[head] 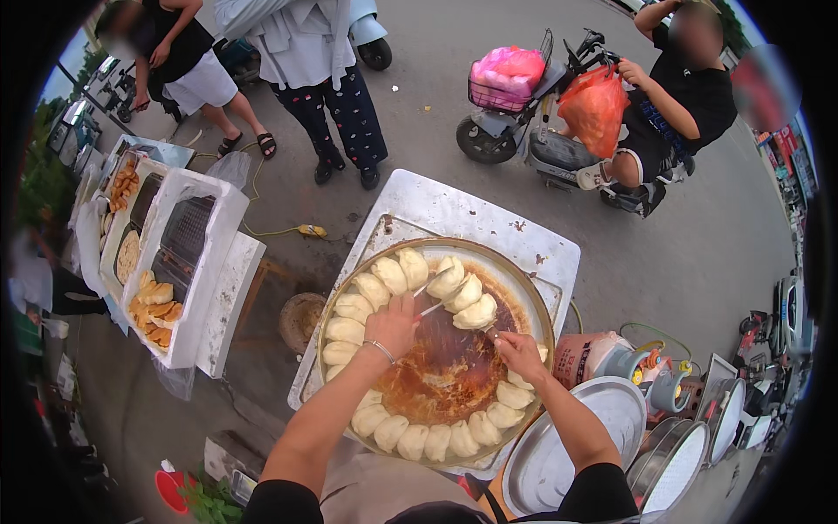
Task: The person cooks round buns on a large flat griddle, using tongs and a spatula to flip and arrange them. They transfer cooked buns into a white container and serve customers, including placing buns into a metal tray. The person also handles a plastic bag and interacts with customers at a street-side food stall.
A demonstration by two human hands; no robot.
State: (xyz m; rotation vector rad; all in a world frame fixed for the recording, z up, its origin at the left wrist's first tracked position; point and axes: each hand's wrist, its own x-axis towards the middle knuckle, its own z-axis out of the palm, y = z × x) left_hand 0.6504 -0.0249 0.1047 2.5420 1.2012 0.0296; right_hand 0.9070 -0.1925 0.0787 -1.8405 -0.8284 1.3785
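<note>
A large round metal pan (442, 243) stands on a worn metal-topped table (419, 190), with pale filled buns (413, 442) ringed along its inner wall. Its browned, oily middle shows. My left hand (393, 327) is closed on the handles of metal tongs (430, 310), whose ends reach a short row of buns (463, 295) at the upper right. On the right, my right hand (519, 354) grips a small dark handle, its far end by the nearest bun of that row; which tool it is, I cannot tell.
At the left a white foam box (229, 216) holds flatbreads and fried pieces. Metal trays (576, 419), gas cylinders (668, 393) and steamer pans (668, 458) lie at the right. Two people stand beyond the table; another sits on a scooter (563, 150) with plastic bags.
</note>
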